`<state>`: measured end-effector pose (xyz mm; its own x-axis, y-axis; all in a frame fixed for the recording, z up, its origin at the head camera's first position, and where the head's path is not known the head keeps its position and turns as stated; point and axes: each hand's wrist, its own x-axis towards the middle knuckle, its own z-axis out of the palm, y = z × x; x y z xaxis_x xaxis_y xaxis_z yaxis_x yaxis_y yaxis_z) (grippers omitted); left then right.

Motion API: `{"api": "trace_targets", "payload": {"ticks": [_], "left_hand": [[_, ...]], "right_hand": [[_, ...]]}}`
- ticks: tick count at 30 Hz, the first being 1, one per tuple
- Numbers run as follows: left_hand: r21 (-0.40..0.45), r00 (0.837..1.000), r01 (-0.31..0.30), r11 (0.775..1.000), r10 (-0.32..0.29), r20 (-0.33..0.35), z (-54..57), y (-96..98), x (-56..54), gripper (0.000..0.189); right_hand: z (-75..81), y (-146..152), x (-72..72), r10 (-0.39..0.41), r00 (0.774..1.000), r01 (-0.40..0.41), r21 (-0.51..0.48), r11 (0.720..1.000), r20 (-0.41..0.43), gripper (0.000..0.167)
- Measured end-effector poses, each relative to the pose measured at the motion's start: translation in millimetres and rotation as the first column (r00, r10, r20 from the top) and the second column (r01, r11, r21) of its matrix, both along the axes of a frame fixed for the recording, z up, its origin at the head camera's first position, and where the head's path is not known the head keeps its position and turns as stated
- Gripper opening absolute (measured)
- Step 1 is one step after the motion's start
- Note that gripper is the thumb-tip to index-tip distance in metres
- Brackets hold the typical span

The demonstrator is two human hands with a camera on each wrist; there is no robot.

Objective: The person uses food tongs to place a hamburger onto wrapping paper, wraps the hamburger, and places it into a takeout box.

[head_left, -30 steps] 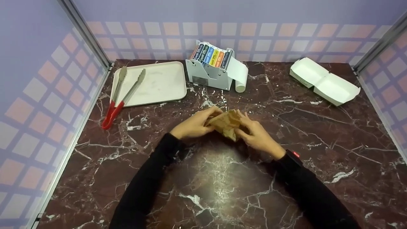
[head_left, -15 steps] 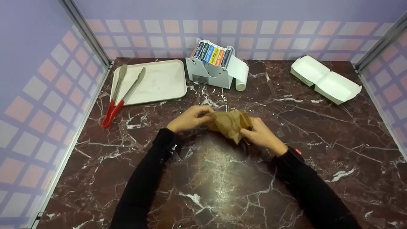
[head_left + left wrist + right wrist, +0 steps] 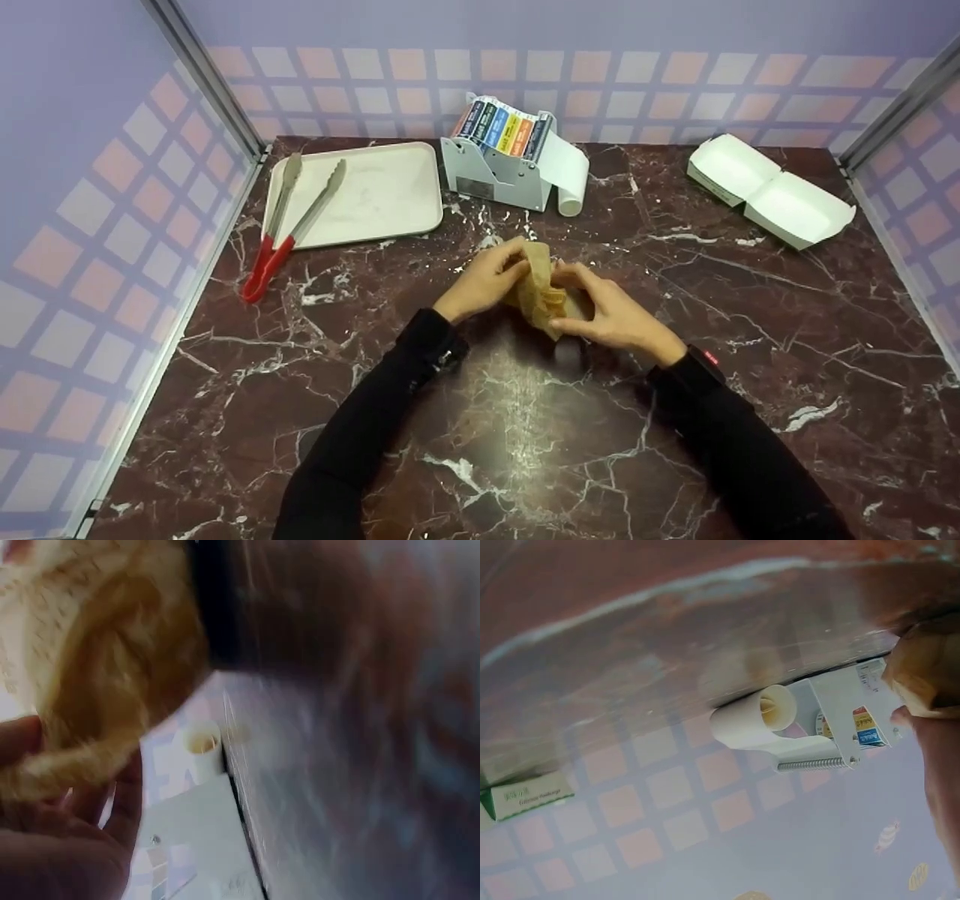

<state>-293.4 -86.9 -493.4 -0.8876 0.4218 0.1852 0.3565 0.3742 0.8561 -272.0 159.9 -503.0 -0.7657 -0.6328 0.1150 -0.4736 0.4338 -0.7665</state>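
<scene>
A crumpled brown paper bag [image 3: 536, 289] is held between my two hands, above the middle of the dark marbled table. My left hand [image 3: 484, 281] pinches the bag's left side. In the left wrist view, printed marks show on the paper bag [image 3: 124, 652], its mouth gapes, and the left hand's thumb [image 3: 19, 739] lies over the rim. My right hand [image 3: 615, 311] curls around the bag's right side, thumb nearest me and fingers on the far side. Only an edge of the paper bag [image 3: 930, 671] shows in the right wrist view. What lies deep inside is too blurred to tell.
Behind the hands stands a metal label dispenser [image 3: 495, 169] with colored rolls and a white strip [image 3: 570, 172] hanging off it. Back left is a pale tray [image 3: 382, 195], red-handled tongs [image 3: 262, 266] lying across its edge. An opened white carton [image 3: 769, 191] lies back right.
My left hand has shifted its hold rightward on the bag. The bag, spread wider half a second ago, is now turned more upright and narrower. The right hand's fingers have spread somewhat.
</scene>
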Motion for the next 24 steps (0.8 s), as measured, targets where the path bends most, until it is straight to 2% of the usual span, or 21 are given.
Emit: {"api": "trace_targets", "payload": {"ticks": [4, 7, 9, 14, 16, 20, 24], "left_hand": [[-0.160, 1.000, -0.007, 0.987, 0.003, -0.030, 1.6, 4.4, 2.2, 0.027], [-0.256, 0.997, -0.052, 0.965, 0.037, -0.060, 1.9, 9.5, 4.5, 0.029], [-0.299, 0.993, -0.084, 0.950, 0.056, -0.101, 1.8, 13.4, 5.9, 0.028], [-0.376, 0.976, -0.146, 0.915, 0.071, -0.206, 0.0, 20.6, 11.3, 0.009], [-0.397, 0.971, -0.164, 0.903, 0.076, -0.229, -0.5, 21.7, 13.9, 0.009], [-0.421, 0.967, -0.186, 0.888, 0.089, -0.239, -2.3, 21.1, 16.0, 0.015], [-0.432, 0.971, -0.193, 0.881, 0.109, -0.212, -4.2, 20.1, 16.2, 0.009]], "right_hand": [[1.7, -5, 4.9, 0.010, 1.000, -0.009, 0.054, 0.999, -0.012, 0.079], [1.6, -9, 10.4, -0.019, 0.999, 0.022, 0.091, 0.996, -0.037, 0.081], [1.6, -13, 13.0, -0.051, 0.998, 0.053, 0.070, 0.996, -0.037, 0.087], [2.3, -17, 15.7, -0.131, 0.991, 0.129, -0.042, 0.991, -0.038, 0.101], [2.7, -17, 15.6, -0.153, 0.987, 0.149, -0.083, 0.985, -0.046, 0.102], [2.7, -17, 15.1, -0.197, 0.979, 0.187, -0.156, 0.970, -0.052, 0.094], [1.5, -16, 14.3, -0.241, 0.969, 0.226, -0.212, 0.951, -0.048, 0.084]]}}
